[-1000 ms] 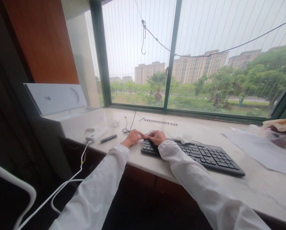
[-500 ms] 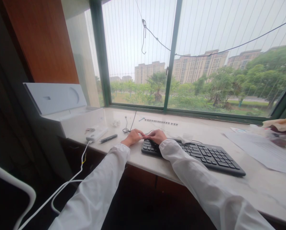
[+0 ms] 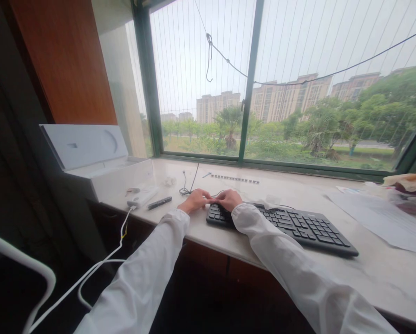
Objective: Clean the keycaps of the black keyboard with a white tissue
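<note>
A black keyboard (image 3: 307, 227) lies at a slant near the front edge of the pale worktop. Over its upper left corner my left hand (image 3: 196, 200) and my right hand (image 3: 230, 199) meet, thumbs and fingertips pressed together. Whatever is between the fingertips is too small or hidden to make out. My right hand and sleeve cover part of the keys. Behind the hands runs a row of small black keycaps (image 3: 235, 178), with a thin blue tool (image 3: 207, 175) at its left end. A coiled black cable (image 3: 185, 190) rests just beyond my left hand.
On the left are an open white box (image 3: 120, 178), a black pen (image 3: 159, 202) and a white power strip (image 3: 141, 197) with its cord hanging off the edge. Crumpled clear plastic (image 3: 272, 200) sits behind the keyboard. Printed paper (image 3: 378, 218) lies right, below the window.
The whole view has shifted slightly. My hands stay together at the keyboard's upper left corner, with only a small shift of the fingers.
</note>
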`<action>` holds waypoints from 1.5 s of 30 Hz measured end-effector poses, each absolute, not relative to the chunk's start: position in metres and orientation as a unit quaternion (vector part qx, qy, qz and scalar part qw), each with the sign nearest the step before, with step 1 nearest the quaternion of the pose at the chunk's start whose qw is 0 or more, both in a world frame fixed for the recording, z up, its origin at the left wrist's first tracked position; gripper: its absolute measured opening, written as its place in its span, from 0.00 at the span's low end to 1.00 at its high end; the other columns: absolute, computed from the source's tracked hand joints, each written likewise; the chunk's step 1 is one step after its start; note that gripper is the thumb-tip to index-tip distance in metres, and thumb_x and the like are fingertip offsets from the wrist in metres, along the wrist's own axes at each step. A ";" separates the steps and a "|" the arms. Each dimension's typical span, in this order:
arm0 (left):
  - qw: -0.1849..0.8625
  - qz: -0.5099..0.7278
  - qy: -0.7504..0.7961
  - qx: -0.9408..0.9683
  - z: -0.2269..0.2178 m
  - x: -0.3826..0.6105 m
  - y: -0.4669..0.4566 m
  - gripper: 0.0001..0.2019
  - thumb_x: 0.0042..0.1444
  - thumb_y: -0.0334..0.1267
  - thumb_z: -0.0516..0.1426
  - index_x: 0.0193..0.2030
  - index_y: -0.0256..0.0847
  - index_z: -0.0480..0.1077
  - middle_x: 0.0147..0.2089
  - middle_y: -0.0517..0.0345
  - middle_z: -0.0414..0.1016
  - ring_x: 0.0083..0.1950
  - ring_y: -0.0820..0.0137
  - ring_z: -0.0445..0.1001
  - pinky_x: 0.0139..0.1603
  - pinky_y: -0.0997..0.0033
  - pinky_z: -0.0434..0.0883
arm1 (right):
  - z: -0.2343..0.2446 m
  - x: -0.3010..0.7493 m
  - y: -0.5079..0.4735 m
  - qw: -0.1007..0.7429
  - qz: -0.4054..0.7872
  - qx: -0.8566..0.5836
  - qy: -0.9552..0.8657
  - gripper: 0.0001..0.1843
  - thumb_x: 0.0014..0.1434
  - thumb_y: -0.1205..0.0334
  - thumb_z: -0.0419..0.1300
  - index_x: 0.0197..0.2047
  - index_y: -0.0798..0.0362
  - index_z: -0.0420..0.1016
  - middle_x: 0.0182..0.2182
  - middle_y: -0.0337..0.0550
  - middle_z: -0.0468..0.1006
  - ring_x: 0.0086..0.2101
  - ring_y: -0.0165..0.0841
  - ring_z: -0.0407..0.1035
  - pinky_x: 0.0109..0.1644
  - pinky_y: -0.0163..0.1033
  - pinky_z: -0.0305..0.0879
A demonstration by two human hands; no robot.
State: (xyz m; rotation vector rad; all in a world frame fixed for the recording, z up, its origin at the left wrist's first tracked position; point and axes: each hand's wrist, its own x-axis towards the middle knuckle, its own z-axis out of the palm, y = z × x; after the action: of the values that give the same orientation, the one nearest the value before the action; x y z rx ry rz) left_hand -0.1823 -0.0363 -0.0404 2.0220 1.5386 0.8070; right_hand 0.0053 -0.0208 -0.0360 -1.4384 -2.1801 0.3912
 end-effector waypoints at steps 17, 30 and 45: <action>0.168 0.375 0.512 0.754 -0.051 -0.185 -0.036 0.16 0.55 0.50 0.58 0.37 0.40 0.80 0.39 0.55 0.81 0.39 0.67 0.75 0.44 0.71 0.69 | -0.031 0.017 -0.024 0.299 0.075 -0.529 -0.790 0.11 0.57 0.52 0.60 0.36 0.43 0.84 0.31 0.39 0.83 0.37 0.35 0.75 0.50 0.39 0.61; 0.059 0.364 0.460 0.808 -0.054 -0.178 -0.044 0.16 0.61 0.47 0.55 0.37 0.42 0.81 0.39 0.56 0.81 0.31 0.72 0.70 0.36 0.73 0.64 | -0.032 0.021 -0.026 0.252 0.009 -0.548 -0.797 0.17 0.62 0.54 0.53 0.34 0.45 0.83 0.36 0.42 0.83 0.40 0.37 0.74 0.58 0.48 0.50; 0.030 0.340 0.477 0.810 -0.052 -0.176 -0.044 0.14 0.61 0.45 0.54 0.39 0.42 0.79 0.42 0.55 0.81 0.39 0.69 0.75 0.43 0.72 0.67 | -0.035 0.018 -0.029 0.251 0.017 -0.524 -0.814 0.14 0.61 0.55 0.55 0.36 0.45 0.83 0.37 0.41 0.83 0.38 0.34 0.73 0.57 0.45 0.49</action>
State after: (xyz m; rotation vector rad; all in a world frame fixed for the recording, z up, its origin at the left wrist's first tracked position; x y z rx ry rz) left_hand -0.1763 -0.0442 -0.0522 2.4964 1.4719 1.0493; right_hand 0.0176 -0.0289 -0.0353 -1.4275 -2.2143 0.0472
